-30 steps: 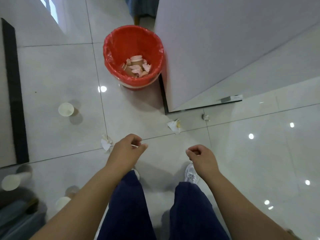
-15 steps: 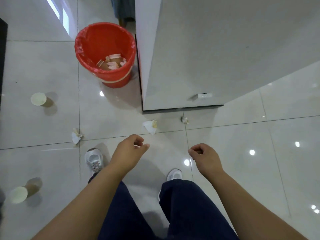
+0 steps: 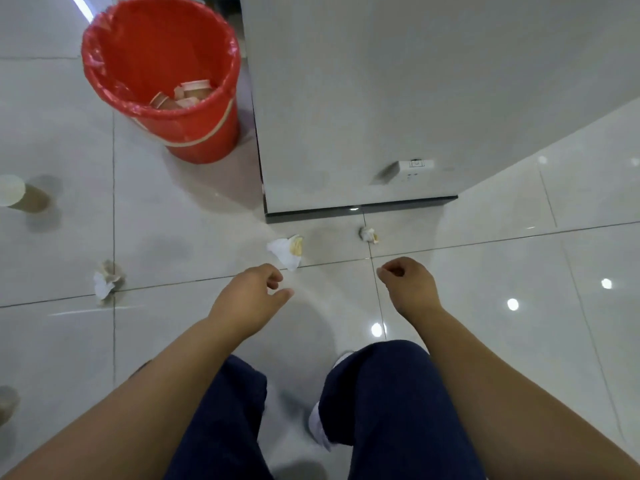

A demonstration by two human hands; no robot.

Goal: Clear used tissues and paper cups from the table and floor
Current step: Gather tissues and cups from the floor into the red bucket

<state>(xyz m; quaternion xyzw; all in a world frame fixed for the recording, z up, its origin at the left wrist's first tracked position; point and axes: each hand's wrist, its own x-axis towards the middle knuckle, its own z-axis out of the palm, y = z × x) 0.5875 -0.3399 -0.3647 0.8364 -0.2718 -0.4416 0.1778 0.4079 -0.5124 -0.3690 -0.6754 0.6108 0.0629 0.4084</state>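
A stained white tissue (image 3: 286, 250) lies on the tiled floor just beyond my left hand (image 3: 250, 295), whose fingers are loosely curled and hold nothing. My right hand (image 3: 408, 285) hangs half closed, also holding nothing. A small crumpled tissue ball (image 3: 368, 234) sits by the base of the white wall. Another crumpled tissue (image 3: 105, 280) lies to the left. A paper cup (image 3: 19, 195) lies on its side at the left edge, and a second cup (image 3: 6, 403) shows partly at the lower left. A red bin (image 3: 162, 77) with a red liner holds several cups.
A white wall panel (image 3: 398, 98) with a dark base strip stands right of the bin; a small white socket box (image 3: 414, 166) is fixed low on it. My legs in dark trousers and a white shoe (image 3: 317, 427) fill the bottom. Glossy tiles stretch to the right.
The view has moved closer to the bin and wall. The stained tissue and tissue ball now lie nearer my hands. Both hands stay loosely curled and hold nothing.
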